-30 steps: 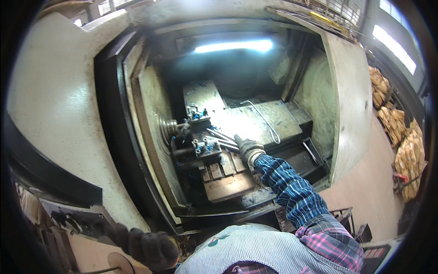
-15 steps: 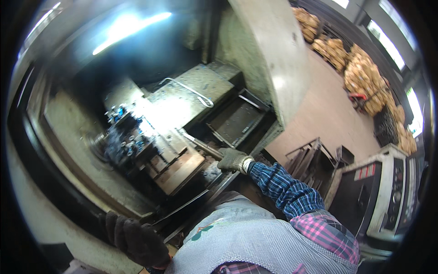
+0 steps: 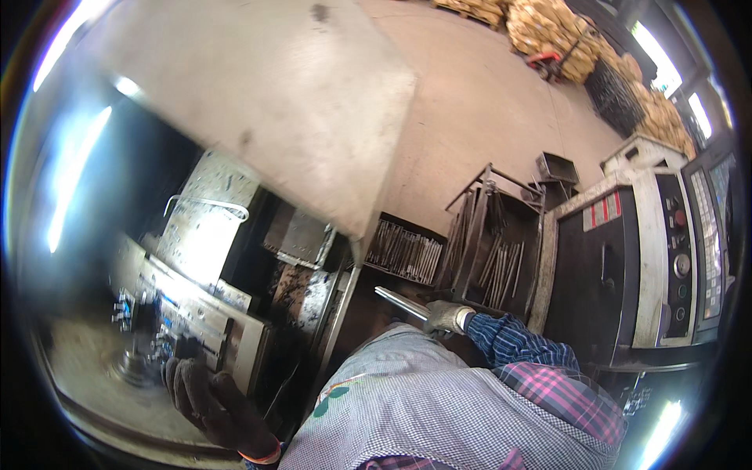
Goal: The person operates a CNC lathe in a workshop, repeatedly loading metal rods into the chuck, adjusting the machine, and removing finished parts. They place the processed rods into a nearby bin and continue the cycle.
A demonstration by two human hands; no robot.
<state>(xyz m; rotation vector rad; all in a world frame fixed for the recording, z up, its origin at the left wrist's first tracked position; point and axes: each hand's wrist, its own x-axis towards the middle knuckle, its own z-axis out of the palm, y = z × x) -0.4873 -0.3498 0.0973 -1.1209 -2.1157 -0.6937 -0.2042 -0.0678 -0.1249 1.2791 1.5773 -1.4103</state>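
Note:
My right hand, in a grey work glove, is closed round a bright metal rod. The rod juts out to the left, just in front of a dark bin of metal rods. My left hand, in a dark glove, has its fingers stretched out and holds nothing. It appears in front of the lathe's tool block and round chuck; whether it touches the machine I cannot tell. A hooked white bar lies on the pale bed inside the machine.
The machine's large pale door panel stands at the upper left. A metal trolley with long rods stands beyond my right hand. To the right is a control cabinet with buttons. Wrapped bundles and a red pallet jack are farther back.
My view has swung to the right. My right hand has brought the rod out of the machine, to beside the rod bin. My left hand remains open at the lower left.

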